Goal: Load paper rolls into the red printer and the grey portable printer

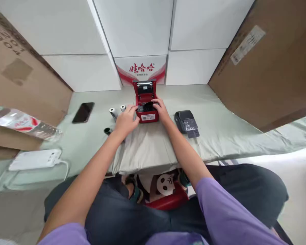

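Head view: red-and-black printer [140, 116], lid [145, 89] up

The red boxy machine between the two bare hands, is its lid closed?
No, the red boxy machine has its red-and-black lid raised at the back, so its black inside shows.

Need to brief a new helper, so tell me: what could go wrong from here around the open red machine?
The raised lid of the red machine might drop and pinch fingers, since the left hand and right hand are both at its opening. The white rolls lie close to the left hand, so a sideways move could knock them. The black device sits near the right forearm and could perhaps be bumped.
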{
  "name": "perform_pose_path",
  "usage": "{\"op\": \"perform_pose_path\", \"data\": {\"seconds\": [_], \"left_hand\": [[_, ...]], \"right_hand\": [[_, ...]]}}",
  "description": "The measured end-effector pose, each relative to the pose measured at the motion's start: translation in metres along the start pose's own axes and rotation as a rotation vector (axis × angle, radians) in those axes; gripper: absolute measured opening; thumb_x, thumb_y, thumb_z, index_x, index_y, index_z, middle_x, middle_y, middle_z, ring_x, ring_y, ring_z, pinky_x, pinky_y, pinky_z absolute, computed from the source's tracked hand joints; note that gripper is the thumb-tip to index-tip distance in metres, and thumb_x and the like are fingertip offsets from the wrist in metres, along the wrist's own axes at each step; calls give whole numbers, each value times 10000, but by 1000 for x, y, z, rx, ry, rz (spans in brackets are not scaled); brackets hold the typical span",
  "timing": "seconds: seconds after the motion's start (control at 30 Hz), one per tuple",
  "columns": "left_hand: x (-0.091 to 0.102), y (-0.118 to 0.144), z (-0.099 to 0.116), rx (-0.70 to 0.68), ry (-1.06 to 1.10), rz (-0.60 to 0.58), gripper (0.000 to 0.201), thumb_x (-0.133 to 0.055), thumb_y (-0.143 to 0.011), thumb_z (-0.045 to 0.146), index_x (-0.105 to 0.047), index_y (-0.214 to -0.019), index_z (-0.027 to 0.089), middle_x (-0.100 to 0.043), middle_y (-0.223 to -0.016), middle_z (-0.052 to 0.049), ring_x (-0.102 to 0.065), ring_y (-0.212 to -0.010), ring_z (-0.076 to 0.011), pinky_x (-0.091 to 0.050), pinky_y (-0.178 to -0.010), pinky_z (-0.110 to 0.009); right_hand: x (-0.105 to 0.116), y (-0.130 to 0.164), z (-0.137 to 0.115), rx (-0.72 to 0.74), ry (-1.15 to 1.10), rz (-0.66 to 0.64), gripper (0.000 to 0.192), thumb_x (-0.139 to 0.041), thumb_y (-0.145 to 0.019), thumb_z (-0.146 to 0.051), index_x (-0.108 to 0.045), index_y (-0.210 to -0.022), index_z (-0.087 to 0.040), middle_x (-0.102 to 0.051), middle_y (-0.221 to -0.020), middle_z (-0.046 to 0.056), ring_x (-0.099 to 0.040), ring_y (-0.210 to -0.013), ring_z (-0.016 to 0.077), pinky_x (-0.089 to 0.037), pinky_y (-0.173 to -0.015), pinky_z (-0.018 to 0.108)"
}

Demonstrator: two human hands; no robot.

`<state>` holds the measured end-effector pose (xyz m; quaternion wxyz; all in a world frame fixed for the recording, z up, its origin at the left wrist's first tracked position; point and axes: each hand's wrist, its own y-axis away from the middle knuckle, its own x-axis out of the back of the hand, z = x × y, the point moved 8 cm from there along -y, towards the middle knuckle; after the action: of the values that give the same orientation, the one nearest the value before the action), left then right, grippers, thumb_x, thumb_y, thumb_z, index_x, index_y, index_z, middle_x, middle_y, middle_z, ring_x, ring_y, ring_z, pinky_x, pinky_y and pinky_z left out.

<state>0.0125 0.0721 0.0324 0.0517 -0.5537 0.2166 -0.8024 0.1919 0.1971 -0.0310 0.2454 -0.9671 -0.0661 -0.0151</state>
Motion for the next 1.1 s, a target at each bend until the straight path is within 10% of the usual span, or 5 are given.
{"op": "perform_pose_path", "data": {"seconds": [0.53, 1.1], "left_hand": [[0, -17, 31, -217, 17, -97, 463, -625, -913, 285, -685, -1371, 256, -490, -1656, -53, -420, -1461, -379, -401, -1182, -598], [8, -39, 8, -154, 491, -79, 637, -533, -919, 254, -557, -1553, 211, -470, -1651, -120, -604, -1372, -289, -507, -1170, -466]], "right_hand": [[0, 9, -11, 60, 39, 42, 326, -680, -838, -419, -699, -1129, -273, -582, -1501, 90, -430, -1527, 286, -299, -1310, 480], [4, 9, -17, -6, 90, 42, 345, -637, -755, -269, -682, -1097, -264, -593, -1482, 86, -480, -1475, 284, -344, -1289, 478]]}}
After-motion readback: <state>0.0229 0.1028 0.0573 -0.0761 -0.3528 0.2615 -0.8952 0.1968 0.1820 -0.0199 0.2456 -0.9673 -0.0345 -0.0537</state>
